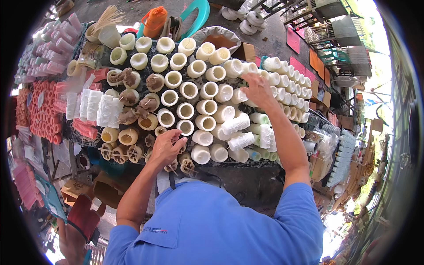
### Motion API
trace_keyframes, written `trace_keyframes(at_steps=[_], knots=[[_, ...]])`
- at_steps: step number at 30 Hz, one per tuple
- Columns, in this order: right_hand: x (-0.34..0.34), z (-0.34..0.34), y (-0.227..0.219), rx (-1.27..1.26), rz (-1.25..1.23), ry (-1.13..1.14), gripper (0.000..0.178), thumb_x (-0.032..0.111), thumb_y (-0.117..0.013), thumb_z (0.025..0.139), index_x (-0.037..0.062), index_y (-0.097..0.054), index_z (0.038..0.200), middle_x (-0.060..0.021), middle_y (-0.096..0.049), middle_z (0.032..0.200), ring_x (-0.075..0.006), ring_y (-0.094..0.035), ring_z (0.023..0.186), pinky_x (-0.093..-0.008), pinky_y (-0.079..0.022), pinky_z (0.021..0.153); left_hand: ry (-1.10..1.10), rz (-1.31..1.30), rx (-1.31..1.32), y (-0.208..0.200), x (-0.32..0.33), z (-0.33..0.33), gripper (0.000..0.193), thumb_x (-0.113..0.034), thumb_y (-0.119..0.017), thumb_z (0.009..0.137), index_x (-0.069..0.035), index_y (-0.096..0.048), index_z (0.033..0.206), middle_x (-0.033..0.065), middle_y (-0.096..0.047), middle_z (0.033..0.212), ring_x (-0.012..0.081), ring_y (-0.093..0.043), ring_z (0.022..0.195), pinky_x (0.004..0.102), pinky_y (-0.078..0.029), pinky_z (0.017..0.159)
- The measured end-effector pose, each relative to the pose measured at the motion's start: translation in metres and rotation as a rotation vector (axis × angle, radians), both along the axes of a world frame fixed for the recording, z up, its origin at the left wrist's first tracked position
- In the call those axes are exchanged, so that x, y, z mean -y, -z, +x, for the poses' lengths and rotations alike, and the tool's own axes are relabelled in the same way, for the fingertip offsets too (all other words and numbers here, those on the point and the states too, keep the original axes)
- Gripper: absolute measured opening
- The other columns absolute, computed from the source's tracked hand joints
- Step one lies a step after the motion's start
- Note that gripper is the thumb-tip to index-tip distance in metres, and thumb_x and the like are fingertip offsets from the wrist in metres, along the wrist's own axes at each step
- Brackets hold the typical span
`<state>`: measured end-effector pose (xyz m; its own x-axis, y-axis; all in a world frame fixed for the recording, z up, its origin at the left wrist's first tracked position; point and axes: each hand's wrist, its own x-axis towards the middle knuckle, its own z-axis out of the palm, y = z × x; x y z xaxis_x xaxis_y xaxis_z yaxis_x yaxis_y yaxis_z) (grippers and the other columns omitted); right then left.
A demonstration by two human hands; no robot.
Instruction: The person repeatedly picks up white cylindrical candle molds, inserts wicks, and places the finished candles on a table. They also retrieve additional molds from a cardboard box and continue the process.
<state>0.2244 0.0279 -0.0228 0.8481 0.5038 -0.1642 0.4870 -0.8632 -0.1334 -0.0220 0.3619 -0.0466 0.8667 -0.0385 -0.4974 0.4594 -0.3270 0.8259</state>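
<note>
Rows of cream, hollow wax cylinders (190,90) stand upright on a dark table in front of me. My left hand (166,149) hovers at the near edge, fingers bent and apart, with nothing in it. Closest to it is a thick-walled hollow cylinder (186,127). Farther right, my right hand (259,91) reaches over the rows with its fingers spread. Its fingertips are beside or touching a pale solid-looking cylinder (239,96); contact is partly hidden. White carved wax pieces (235,123) lie across the cylinders between my arms.
Brown lumps (155,82) sit on several cylinders at left. Beyond them are white carved pillars (108,110) and pink tubes (45,108). Wrapped pink candles (55,48) fill the far left. A teal chair (197,17) and an orange bundle (155,22) stand behind the table.
</note>
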Motion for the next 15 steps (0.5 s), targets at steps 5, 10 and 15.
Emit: trace_keyframes(at_steps=[5,10,15], knots=[[0.030,-0.092,-0.030,-0.265,0.069,-0.080,0.051,0.023,-0.081,0.085,0.0069,-0.066,0.132,-0.0139,-0.068,0.131,-0.0344,-0.062,0.124,-0.0483,-0.046,0.107,0.097,0.079,0.132,-0.006,0.020,0.001,0.041,-0.026,-0.077,0.095,0.003,-0.070,0.124,0.0212,-0.074,0.113,0.0326,-0.072,0.105,0.0414,-0.057,0.094],[0.057,-0.174,-0.044,-0.140,0.118,-0.042,0.040,0.014,-0.071,0.087,0.0048,-0.066,0.126,-0.0145,-0.066,0.127,-0.0329,-0.063,0.124,-0.0495,-0.045,0.105,0.376,0.213,0.462,-0.005,0.082,0.027,0.045,-0.025,-0.076,0.092,-0.002,-0.064,0.129,0.0193,-0.066,0.127,0.0398,-0.063,0.119,0.0483,-0.049,0.103],[0.057,-0.223,-0.004,0.089,-0.002,-0.226,0.040,0.011,-0.063,0.090,0.0061,-0.064,0.130,-0.0144,-0.064,0.128,-0.0321,-0.060,0.128,-0.0559,-0.041,0.110,0.567,0.279,0.635,0.010,0.151,0.072,0.049,-0.022,-0.076,0.090,-0.002,-0.061,0.132,0.0196,-0.063,0.126,0.0386,-0.062,0.115,0.0499,-0.050,0.098]])
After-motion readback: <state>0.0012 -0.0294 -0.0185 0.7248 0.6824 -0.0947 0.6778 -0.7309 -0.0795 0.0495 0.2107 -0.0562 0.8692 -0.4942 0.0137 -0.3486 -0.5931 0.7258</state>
